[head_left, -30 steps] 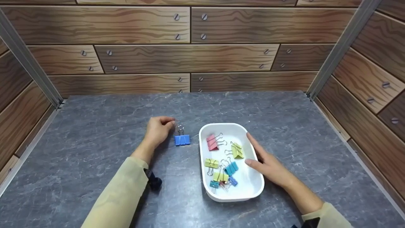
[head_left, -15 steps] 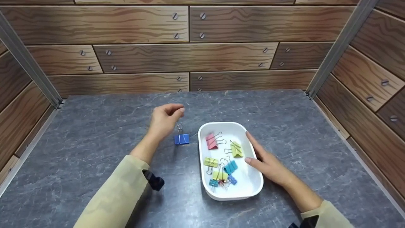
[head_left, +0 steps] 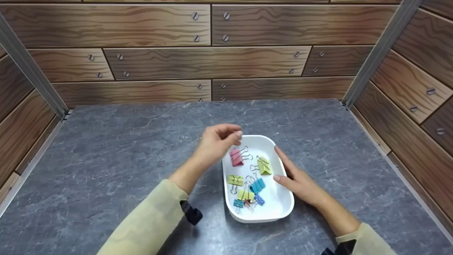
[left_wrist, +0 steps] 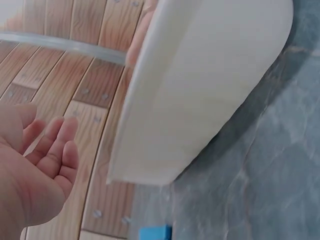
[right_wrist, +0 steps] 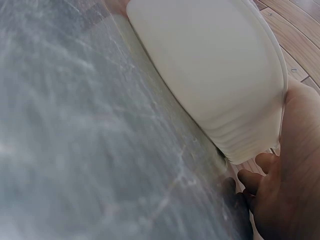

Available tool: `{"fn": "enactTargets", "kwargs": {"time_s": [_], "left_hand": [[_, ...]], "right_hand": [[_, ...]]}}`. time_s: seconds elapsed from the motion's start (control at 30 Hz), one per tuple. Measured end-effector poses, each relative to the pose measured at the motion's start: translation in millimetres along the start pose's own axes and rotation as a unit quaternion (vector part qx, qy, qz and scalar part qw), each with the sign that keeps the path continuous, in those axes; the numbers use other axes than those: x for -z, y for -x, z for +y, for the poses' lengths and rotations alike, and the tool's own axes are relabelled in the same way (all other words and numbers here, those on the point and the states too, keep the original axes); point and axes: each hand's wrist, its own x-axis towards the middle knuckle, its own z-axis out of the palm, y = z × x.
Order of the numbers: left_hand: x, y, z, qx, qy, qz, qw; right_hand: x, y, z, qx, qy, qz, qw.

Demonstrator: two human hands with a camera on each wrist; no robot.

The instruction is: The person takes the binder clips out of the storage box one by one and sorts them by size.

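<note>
My left hand [head_left: 216, 144] is over the far left corner of a white plastic tub [head_left: 279, 207], fingers loosely bent. Nothing shows between its fingers in the left wrist view. Below it in the tub lies a pink binder clip [head_left: 236, 157]. My right hand [head_left: 300, 186] holds the tub's right wall, thumb over the rim and fingers outside. Also in the tub are yellow-green binder clips [head_left: 263, 165], a teal binder clip [head_left: 257, 186] and smaller clips, one of them blue [head_left: 259, 200]. A larger blue binder clip [left_wrist: 155, 233] peeks in at the left wrist view's bottom edge; the left hand hides it in the head view.
The tub stands on a grey marble-patterned tabletop [head_left: 124, 141]. Wood-plank-patterned panels [head_left: 159, 63] wall in the back and sides, with metal corner posts [head_left: 382, 49] between them.
My left hand has lifted away from beside the large blue binder clip and moved right, over the tub's rim. My right hand and the tub have stayed in place.
</note>
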Motion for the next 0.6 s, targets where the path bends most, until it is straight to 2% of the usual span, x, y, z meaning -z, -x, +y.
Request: {"fn": "enactTargets", "kwargs": {"time_s": [0.17, 0.37, 0.6], "left_hand": [[-17.7, 1.7, -5.1, 0.011, 0.000, -0.041, 0.9991], [-31.0, 4.4, -12.3, 0.044, -0.041, -0.080, 0.9950], [-36.8, 3.5, -15.9, 0.034, -0.088, -0.098, 0.9908]], "right_hand": [[0, 0, 0, 0.004, 0.004, 0.000, 1.000], [1, 0, 1, 0.002, 0.008, -0.003, 1.000], [1, 0, 1, -0.004, -0.003, -0.010, 1.000]]}}
